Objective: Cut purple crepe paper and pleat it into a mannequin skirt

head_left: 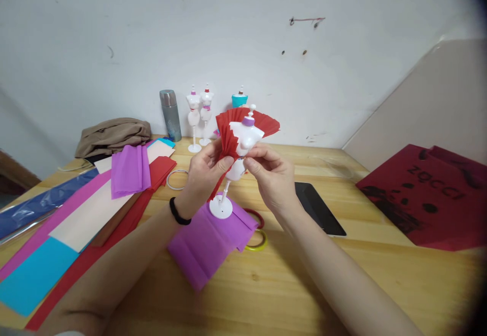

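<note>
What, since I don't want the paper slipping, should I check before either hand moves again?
1. Left hand pinching the red paper at the mannequin's waist: ok.
2. Right hand at the waist's other side: ok.
3. Anything pinched in the right hand: cannot tell, fingers hide it.
4. Mannequin upright: not ok, it tilts.
5. Its base resting flat on the purple paper: cannot tell.
6. Tablet apart from the red paper: ok.

Left hand (207, 174): pinches red pleated paper (227, 136), frame centre
Right hand (274, 176): at waist of white mannequin (249, 137)
Purple paper (207, 245): lower centre
Red bag (429, 204): right edge
</note>
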`<control>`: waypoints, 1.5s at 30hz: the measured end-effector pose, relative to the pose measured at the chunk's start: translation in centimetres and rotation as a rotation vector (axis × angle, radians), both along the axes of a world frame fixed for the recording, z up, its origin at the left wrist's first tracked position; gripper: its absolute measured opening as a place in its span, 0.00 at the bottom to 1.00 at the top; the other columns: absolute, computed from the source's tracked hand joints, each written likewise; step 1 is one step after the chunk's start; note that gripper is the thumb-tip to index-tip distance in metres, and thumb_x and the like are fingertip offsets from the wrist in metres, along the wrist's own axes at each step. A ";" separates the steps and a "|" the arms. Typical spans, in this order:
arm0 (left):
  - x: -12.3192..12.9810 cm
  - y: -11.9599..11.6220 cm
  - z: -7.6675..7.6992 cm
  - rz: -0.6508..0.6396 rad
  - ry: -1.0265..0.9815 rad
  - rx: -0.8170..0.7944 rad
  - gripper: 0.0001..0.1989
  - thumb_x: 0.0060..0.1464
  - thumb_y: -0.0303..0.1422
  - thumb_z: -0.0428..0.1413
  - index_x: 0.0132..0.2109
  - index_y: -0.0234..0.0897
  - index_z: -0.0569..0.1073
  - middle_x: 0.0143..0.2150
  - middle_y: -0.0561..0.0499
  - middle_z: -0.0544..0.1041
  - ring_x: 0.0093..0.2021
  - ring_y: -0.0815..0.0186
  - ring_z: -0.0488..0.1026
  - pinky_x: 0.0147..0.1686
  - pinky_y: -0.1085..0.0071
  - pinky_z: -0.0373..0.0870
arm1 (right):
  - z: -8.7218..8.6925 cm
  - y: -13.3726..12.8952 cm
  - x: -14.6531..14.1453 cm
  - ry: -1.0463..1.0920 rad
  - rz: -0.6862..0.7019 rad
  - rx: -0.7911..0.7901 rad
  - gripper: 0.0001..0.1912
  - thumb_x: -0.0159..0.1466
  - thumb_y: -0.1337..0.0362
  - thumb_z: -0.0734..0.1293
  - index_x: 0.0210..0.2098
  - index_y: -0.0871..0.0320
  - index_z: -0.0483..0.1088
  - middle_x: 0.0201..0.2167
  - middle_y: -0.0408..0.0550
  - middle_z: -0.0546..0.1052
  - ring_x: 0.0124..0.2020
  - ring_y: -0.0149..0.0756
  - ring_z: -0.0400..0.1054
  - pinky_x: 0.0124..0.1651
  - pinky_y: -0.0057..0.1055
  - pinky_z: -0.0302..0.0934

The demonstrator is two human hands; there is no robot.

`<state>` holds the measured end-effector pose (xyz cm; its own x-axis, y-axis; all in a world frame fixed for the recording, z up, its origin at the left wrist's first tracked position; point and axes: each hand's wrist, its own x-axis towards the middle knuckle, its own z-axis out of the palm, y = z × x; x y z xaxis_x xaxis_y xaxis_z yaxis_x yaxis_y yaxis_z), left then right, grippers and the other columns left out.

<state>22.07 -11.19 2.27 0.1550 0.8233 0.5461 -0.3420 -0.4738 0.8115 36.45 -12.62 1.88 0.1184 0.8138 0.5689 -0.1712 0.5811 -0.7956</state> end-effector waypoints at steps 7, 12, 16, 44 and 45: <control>-0.2 -0.1 -0.6 0.121 0.226 0.056 0.10 0.58 0.37 0.56 0.41 0.36 0.77 0.37 0.48 0.81 0.36 0.65 0.77 0.37 0.70 0.74 | 0.2 -0.2 0.1 -0.018 -0.002 -0.017 0.06 0.53 0.59 0.76 0.29 0.52 0.77 0.38 0.46 0.76 0.42 0.40 0.71 0.46 0.41 0.68; -0.1 -0.5 -0.8 0.165 0.257 0.052 0.10 0.59 0.36 0.55 0.39 0.35 0.77 0.33 0.50 0.80 0.32 0.66 0.75 0.33 0.71 0.72 | 0.2 -0.2 0.4 -0.030 -0.010 -0.021 0.04 0.55 0.60 0.75 0.28 0.51 0.79 0.36 0.45 0.75 0.40 0.38 0.71 0.44 0.39 0.67; 0.0 -0.8 -0.8 0.141 0.231 0.030 0.09 0.58 0.36 0.56 0.39 0.36 0.78 0.33 0.50 0.79 0.32 0.66 0.74 0.33 0.71 0.72 | 0.2 0.1 0.7 -0.035 -0.016 -0.066 0.09 0.56 0.55 0.74 0.28 0.53 0.76 0.32 0.44 0.76 0.37 0.36 0.70 0.43 0.36 0.65; 0.5 -2.1 0.5 0.121 0.479 0.242 0.08 0.59 0.31 0.54 0.39 0.38 0.79 0.33 0.50 0.80 0.34 0.64 0.76 0.35 0.69 0.72 | 4.1 -1.2 2.8 0.013 0.051 -0.170 0.21 0.57 0.45 0.71 0.22 0.53 0.65 0.15 0.39 0.60 0.17 0.29 0.57 0.19 0.30 0.49; 0.5 -2.1 0.5 0.102 0.469 0.244 0.08 0.59 0.31 0.54 0.40 0.38 0.79 0.34 0.50 0.81 0.34 0.64 0.76 0.34 0.70 0.72 | 4.1 -1.2 2.9 0.008 0.070 -0.183 0.21 0.57 0.44 0.71 0.23 0.53 0.66 0.16 0.39 0.60 0.18 0.30 0.57 0.19 0.31 0.48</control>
